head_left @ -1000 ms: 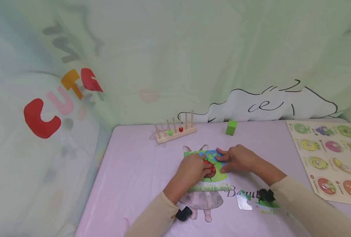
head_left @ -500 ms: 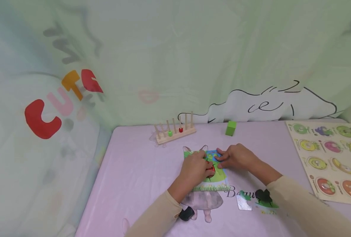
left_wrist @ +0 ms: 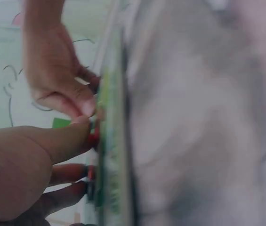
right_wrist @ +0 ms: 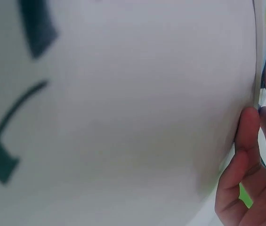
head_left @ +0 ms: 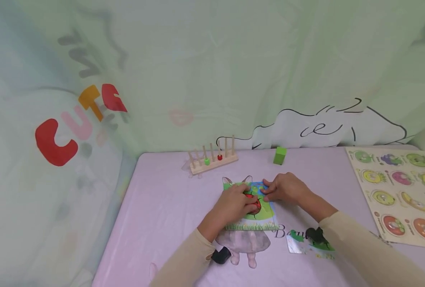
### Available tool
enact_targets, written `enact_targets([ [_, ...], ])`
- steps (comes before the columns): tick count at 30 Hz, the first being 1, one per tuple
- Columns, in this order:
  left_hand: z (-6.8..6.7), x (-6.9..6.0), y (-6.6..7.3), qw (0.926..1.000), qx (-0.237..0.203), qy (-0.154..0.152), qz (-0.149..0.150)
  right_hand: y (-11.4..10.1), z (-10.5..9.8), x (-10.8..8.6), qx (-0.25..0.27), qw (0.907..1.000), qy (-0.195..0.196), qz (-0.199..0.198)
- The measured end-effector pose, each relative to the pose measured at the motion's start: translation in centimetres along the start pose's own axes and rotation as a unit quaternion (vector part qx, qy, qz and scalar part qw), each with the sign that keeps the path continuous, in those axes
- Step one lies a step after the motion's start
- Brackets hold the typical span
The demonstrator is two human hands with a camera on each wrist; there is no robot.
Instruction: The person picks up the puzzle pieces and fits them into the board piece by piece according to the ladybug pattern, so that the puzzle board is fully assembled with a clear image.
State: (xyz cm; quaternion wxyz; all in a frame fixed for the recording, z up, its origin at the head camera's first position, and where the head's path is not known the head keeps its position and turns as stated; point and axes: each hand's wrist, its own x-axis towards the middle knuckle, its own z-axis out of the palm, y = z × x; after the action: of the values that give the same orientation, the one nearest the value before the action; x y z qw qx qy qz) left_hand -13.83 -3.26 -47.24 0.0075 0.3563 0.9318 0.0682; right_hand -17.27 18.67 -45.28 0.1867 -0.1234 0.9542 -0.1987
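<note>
A flat jigsaw puzzle with a red ladybug point(head_left: 270, 217) lies on the table in front of the person. From its left side the left hand point(head_left: 231, 204) reaches over it, fingertips pressing on the ladybug picture. At the upper right corner, the right hand point(head_left: 286, 188) touches the puzzle's surface and edge with its fingers and thumb. In the left wrist view both hands' fingertips meet the puzzle point(left_wrist: 111, 141) almost edge-on. The right wrist view shows right-hand fingers point(right_wrist: 249, 134) against the puzzle's side edge. Part of the ladybug is hidden under the left hand.
Loose puzzle pieces point(head_left: 295, 245) lie near the right forearm. A wooden peg rack point(head_left: 214, 162) with a green and a red bead stands at the back, and a green block point(head_left: 279, 155) to its right. A fruit board point(head_left: 368, 191) lies at the far right.
The left hand's fingers shift slightly over the ladybug, uncovering a bit more of it. The right hand stays at the upper right corner with only small finger movement.
</note>
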Motion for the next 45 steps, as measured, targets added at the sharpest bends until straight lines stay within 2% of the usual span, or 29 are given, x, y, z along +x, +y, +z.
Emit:
enact_targets([
  [4,-1.0,-0.3,-0.9,0.9967,-0.068,-0.044,0.012,0.0,-0.1,0.1,0.0,0.9999,0.001,-0.014],
  [6,-1.1,-0.5,-1.6,0.9921,-0.106,-0.064,0.021,0.0,-0.3,0.1,0.002,0.9999,-0.002,-0.015],
  [9,-1.2,-1.0,-3.0,0.9857,-0.144,-0.078,0.037,0.0,-0.4,0.1,0.009,0.9999,-0.005,-0.008],
  [11,-1.2,-1.6,-4.1,0.9856,-0.146,-0.079,0.033,-0.1,-0.3,0.1,0.015,0.9999,-0.004,-0.001],
  [16,-1.7,-3.7,-6.0,0.9878,-0.123,-0.095,-0.012,0.0,0.0,0.0,0.032,0.9995,-0.001,0.009],
  [20,-1.6,-4.6,-6.5,0.9848,-0.132,-0.111,-0.02,0.2,0.1,-0.1,0.042,0.999,-0.003,0.014],
  [24,-1.5,-4.9,-6.5,0.9848,-0.128,-0.116,-0.019,0.3,-0.1,-0.1,0.052,0.9985,-0.009,0.012],
  [32,-1.8,-4.8,-6.4,0.9894,-0.105,-0.095,-0.033,0.5,-0.3,0.0,0.043,0.9984,-0.009,-0.036],
  [37,-1.9,-4.7,-6.5,0.9876,-0.114,-0.095,-0.053,1.2,0.1,0.0,0.03,0.9958,-0.002,-0.087],
  [45,-1.4,-4.6,-6.6,0.9864,-0.13,-0.089,-0.046,2.2,-1.0,-3.0,0.032,0.9871,-0.016,-0.156],
])
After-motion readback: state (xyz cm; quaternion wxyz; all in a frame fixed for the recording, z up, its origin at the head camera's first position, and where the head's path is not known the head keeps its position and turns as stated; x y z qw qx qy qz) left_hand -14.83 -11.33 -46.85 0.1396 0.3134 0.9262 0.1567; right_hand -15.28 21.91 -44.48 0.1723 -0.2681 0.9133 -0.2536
